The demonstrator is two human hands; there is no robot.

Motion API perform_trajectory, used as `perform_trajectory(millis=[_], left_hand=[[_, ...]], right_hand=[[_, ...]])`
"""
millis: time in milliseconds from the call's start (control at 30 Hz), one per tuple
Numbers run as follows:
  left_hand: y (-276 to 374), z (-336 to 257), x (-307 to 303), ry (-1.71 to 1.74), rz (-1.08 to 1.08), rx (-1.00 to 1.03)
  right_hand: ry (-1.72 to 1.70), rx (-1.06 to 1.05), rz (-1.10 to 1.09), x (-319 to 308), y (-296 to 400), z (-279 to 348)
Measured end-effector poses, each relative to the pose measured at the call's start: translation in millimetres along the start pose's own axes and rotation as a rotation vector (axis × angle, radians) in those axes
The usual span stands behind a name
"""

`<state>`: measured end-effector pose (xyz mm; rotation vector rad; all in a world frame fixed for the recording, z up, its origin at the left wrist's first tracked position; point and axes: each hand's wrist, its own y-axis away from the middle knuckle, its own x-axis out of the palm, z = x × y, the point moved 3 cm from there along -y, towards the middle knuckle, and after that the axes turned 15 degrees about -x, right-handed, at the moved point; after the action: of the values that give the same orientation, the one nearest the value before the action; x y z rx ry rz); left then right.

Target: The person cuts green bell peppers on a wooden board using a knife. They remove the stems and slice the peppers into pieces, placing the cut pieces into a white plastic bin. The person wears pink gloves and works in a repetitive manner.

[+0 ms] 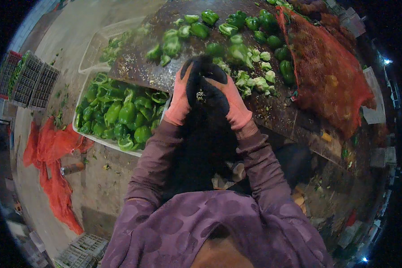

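Note:
Both hands wear pink gloves with black palms and fingers and meet at the near edge of a dark table point(160, 72). My left hand point(184, 88) and my right hand point(222, 88) have curled fingers close together; whatever lies between them is dark and cannot be made out. Just beyond them are a green bell pepper point(215, 50) and several whole and opened peppers point(172, 45). Pale pepper cores point(261, 83) lie in a heap to the right of my right hand. Left of my left hand, a white crate point(104, 142) holds many hollowed green peppers point(127, 112). Loose seeds dot the tabletop.
A full red mesh sack point(331, 77) lies on the table's right side. Another pale crate point(87, 55) with green scraps stands at the upper left. Red netting point(55, 144) and a can point(72, 168) lie on the floor at left, with stacked crates point(37, 82) beyond.

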<state>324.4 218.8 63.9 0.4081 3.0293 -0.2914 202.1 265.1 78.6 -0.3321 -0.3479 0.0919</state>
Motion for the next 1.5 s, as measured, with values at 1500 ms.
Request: perform_trajectory(millis=[1500], left_hand=[[-74,51,-109,-0.259,0.038,0.087]], right_hand=[[1.182,-0.124,-0.123,-143,-77,-48]])
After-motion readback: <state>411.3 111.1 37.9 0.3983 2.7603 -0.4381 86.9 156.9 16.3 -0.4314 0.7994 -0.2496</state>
